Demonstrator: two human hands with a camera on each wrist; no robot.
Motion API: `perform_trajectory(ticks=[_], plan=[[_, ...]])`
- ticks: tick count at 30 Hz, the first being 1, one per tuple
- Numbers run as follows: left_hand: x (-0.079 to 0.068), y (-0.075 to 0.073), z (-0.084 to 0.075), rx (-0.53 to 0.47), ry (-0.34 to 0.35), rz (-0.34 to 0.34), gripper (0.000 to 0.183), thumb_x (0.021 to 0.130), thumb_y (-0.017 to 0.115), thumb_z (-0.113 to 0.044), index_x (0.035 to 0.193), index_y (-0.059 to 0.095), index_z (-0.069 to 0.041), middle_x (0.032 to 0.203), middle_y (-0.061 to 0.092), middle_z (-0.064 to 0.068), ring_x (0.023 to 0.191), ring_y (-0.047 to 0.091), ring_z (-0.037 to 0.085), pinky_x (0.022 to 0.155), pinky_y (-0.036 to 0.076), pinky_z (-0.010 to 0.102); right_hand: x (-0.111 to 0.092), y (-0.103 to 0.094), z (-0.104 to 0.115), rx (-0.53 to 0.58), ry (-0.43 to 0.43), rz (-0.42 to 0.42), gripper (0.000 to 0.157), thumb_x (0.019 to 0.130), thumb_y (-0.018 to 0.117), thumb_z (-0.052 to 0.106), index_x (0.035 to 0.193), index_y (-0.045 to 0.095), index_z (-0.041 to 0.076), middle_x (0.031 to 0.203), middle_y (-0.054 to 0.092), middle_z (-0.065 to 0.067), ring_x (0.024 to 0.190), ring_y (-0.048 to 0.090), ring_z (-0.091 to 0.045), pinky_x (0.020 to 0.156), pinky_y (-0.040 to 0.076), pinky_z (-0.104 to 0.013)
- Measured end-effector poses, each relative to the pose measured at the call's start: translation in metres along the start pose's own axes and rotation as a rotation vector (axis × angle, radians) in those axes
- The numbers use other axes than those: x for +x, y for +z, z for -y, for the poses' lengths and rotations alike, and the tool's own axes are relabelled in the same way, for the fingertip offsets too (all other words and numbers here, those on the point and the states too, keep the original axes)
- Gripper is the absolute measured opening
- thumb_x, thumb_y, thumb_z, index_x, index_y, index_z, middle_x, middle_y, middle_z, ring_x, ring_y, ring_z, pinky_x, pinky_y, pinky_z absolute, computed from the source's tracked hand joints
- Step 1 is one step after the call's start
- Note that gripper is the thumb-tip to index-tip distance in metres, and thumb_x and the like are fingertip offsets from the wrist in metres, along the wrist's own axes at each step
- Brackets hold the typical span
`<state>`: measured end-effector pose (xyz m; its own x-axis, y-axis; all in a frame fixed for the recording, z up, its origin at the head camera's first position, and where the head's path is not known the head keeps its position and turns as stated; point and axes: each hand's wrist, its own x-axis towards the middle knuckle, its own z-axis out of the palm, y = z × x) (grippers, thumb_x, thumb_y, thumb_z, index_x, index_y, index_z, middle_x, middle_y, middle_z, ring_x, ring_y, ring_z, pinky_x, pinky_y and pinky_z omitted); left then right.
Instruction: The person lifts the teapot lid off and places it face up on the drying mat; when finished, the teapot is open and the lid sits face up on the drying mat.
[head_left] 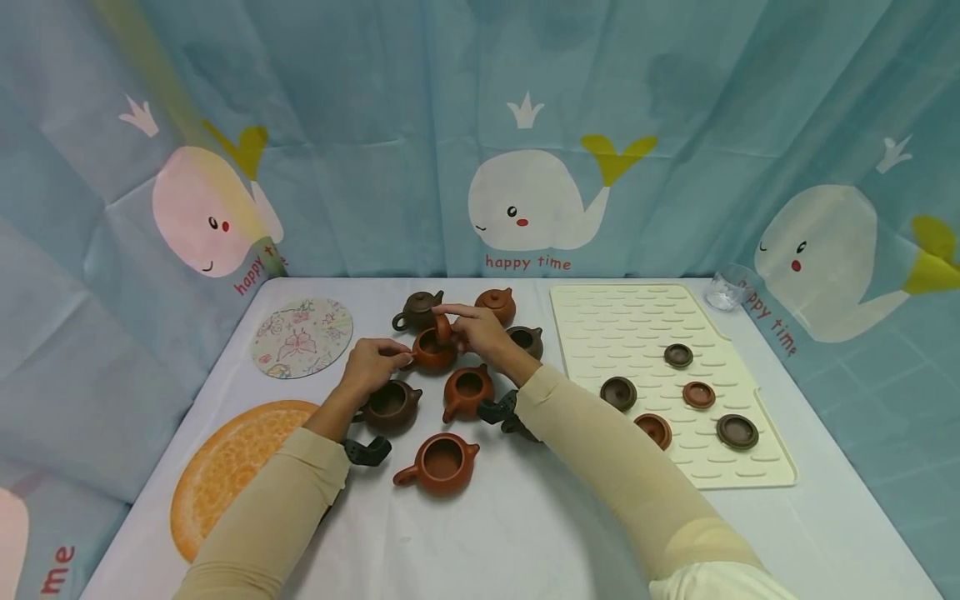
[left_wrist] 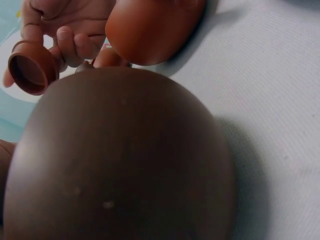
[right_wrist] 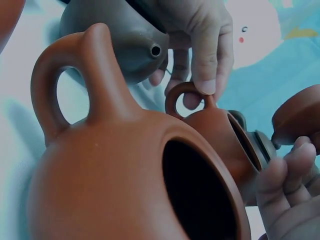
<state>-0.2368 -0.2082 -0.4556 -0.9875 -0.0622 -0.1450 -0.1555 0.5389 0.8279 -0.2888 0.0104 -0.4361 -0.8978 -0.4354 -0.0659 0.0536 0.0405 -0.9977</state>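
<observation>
Pale blue curtains (head_left: 360, 167) printed with white whales surround a white worktop (head_left: 555, 533). On it, the open red teapot (head_left: 433, 363) stands in a group of teapots, and everything is placed from it here. At its left, the left hand (head_left: 371, 367) pinches its handle between thumb and fingers. Just above its mouth, the right hand (head_left: 483, 333) pinches a small red lid (head_left: 442, 328), tilted and apart from the rim.

Behind it stand a lidded dark teapot (head_left: 418, 312) and, farther right, a lidded red teapot (head_left: 497, 308). In front are a lidless dark teapot (head_left: 403, 419) and two lidless red ones. Well to its right, a cream mat (head_left: 615, 321) bears five lids (head_left: 738, 432), with a clear glass (head_left: 726, 293) beyond. To its left lie a patterned disc (head_left: 300, 337) and an orange-slice mat (head_left: 228, 467).
</observation>
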Motion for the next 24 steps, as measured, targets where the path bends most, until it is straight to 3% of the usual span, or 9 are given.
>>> perform_trajectory(ticks=[5,7,12,16,24], plan=[[0.0,0.0008,0.0003,-0.002,0.011,-0.006,0.015,0.089,0.07,-0.018,0.099,0.076,-0.008,0.095,0.07,0.005,0.098,0.056,0.026,0.084,0.041,0.041,-0.0002,0.0006,-0.0004,0.117,0.026,0.038,0.045,0.089,0.036,0.001,0.131,0.053,0.005,0.076,0.048,-0.012,0.057,0.044,-0.022,0.061,0.044,-0.046],[-0.0001,0.001,0.0005,-0.004,0.01,-0.006,0.015,0.089,0.07,-0.018,0.099,0.076,-0.008,0.096,0.07,0.005,0.097,0.056,0.025,0.083,0.04,0.04,-0.0003,0.001,-0.0007,0.142,0.018,0.052,0.039,0.094,0.039,0.007,0.131,0.05,0.003,0.079,0.048,-0.011,0.057,0.045,-0.022,0.059,0.044,-0.042],[0.0001,0.0013,0.0013,-0.009,0.004,-0.003,0.016,0.09,0.07,-0.019,0.1,0.076,-0.008,0.097,0.069,0.006,0.097,0.056,0.025,0.081,0.041,0.04,-0.0006,0.0007,-0.0027,0.149,-0.009,0.072,0.031,0.098,0.057,0.023,0.122,0.047,0.006,0.087,0.055,-0.009,0.058,0.048,-0.021,0.057,0.045,-0.035],[0.0006,0.0012,0.0015,-0.009,0.001,-0.001,0.015,0.09,0.07,-0.019,0.1,0.076,-0.008,0.097,0.069,0.006,0.096,0.055,0.025,0.08,0.041,0.039,-0.0018,-0.0001,-0.0033,0.147,-0.021,0.086,0.03,0.094,0.064,0.015,0.115,0.044,0.009,0.088,0.063,-0.014,0.06,0.05,-0.02,0.058,0.046,-0.033],[0.001,0.0006,0.0015,-0.007,-0.005,0.005,0.016,0.091,0.069,-0.019,0.101,0.075,-0.008,0.099,0.069,0.006,0.096,0.055,0.025,0.081,0.042,0.04,-0.0055,-0.0048,-0.0035,0.039,-0.054,0.061,0.038,0.087,0.071,0.003,0.112,0.042,0.008,0.094,0.067,-0.016,0.081,0.062,-0.033,0.079,0.05,-0.05]])
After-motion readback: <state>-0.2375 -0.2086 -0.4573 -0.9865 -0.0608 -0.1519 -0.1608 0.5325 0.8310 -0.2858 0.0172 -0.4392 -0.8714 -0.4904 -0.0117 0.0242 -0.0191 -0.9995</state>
